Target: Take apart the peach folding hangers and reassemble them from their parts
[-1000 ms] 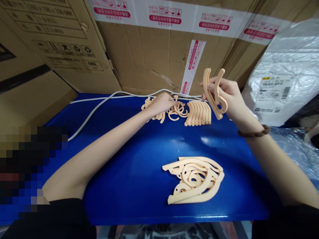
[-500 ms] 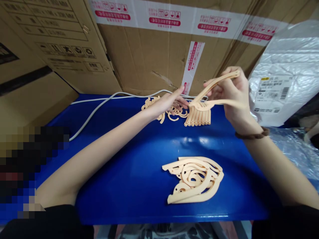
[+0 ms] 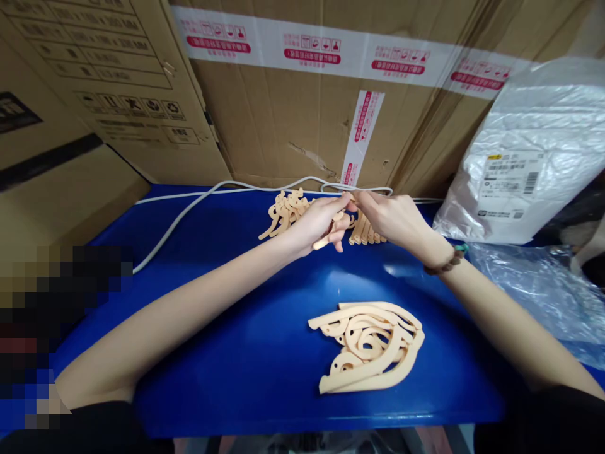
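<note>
Beyond the middle of the blue table, my left hand [image 3: 319,221] is closed around a beige plastic hanger piece [image 3: 325,243], whose end sticks out below the palm. The fingers of my right hand [image 3: 394,221] are pinched together and meet my left fingertips at the upper part of the same piece. Most of what lies between the hands is hidden. Behind my left hand is a heap of small curved beige pieces [image 3: 281,217]. A row of beige hanger arms [image 3: 363,232] lies partly covered under my right hand.
Nearer me on the blue table [image 3: 236,353], a stack of folded beige hangers [image 3: 392,372] lies flat. A white cable [image 3: 174,224] runs along the back. Cardboard boxes [image 3: 269,120] wall the far side and left. A white parcel bag [image 3: 501,189] and clear plastic film [image 3: 534,284] are at right.
My right hand has moved left and down with the two-armed hanger piece to meet my left hand. My left fingers, spread before, are now closed on it.
</note>
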A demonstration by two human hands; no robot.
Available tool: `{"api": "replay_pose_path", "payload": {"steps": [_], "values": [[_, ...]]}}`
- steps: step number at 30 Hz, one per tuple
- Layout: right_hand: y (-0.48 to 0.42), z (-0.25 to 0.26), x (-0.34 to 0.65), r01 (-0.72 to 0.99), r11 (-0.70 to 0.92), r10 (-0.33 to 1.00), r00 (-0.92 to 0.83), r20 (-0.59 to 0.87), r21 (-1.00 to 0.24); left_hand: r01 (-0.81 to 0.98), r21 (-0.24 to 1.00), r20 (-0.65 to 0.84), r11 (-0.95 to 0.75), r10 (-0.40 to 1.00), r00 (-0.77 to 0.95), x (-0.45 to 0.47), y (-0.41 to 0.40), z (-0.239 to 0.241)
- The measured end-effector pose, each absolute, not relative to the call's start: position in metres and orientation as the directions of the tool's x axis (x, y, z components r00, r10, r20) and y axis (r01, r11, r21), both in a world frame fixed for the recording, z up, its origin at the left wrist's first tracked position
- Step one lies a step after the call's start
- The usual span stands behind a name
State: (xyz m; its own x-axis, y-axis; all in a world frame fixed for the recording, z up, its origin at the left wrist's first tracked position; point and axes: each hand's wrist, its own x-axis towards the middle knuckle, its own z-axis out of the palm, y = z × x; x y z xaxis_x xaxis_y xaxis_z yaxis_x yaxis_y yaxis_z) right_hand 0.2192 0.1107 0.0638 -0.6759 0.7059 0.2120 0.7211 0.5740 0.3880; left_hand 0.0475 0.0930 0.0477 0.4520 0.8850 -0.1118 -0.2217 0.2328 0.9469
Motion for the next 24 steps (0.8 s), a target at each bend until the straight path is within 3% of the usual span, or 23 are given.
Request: {"api": "replay_pose_path", "payload": {"steps": [4, 6, 9, 10, 12, 14, 17, 21, 24], "values": [[0.109, 0.062, 0.211, 0.776, 0.561, 0.783, -0.61, 0.119, 0.287, -0.05, 0.987, -0.123, 0.152, 0.923, 0.365, 0.047, 0.095, 0.041], [0.11, 0.062, 0.21, 0.807, 0.584, 0.803, -0.59, 0.079, 0.09, 0.081, 0.996, -0.005, -0.022, 0.948, 0.319, 0.045, 0.096, 0.034], [0.121, 0.061, 0.219, 0.765, 0.542, 0.828, -0.558, 0.062, -0.347, 0.255, 0.903, 0.255, -0.345, 0.91, 0.327, 0.036, 0.099, 0.026], [0.127, 0.061, 0.224, 0.742, 0.494, 0.851, -0.52, 0.077, -0.453, 0.283, 0.879, 0.289, -0.385, 0.9, 0.327, 0.031, 0.102, 0.026], [0.14, 0.062, 0.236, 0.735, 0.405, 0.908, -0.394, 0.142, -0.544, 0.305, 0.882, 0.271, -0.359, 0.916, 0.294, 0.019, 0.112, 0.028], [0.148, 0.066, 0.247, 0.786, 0.37, 0.928, -0.294, 0.227, -0.495, 0.348, 0.875, 0.271, -0.335, 0.937, 0.22, 0.004, 0.126, 0.035], [0.146, 0.074, 0.258, 0.895, 0.376, 0.888, -0.274, 0.369, -0.241, 0.396, 0.893, 0.187, -0.212, 0.977, 0.1, -0.022, 0.144, 0.046], [0.127, 0.074, 0.269, 0.927, 0.361, 0.816, -0.368, 0.446, 0.104, 0.319, 0.945, -0.117, 0.072, 0.986, 0.122, -0.053, 0.151, 0.054], [0.115, 0.06, 0.283, 0.841, 0.421, 0.73, -0.536, 0.424, 0.339, 0.346, 0.932, -0.149, 0.105, 0.983, 0.102, -0.07, 0.153, 0.05]]}}
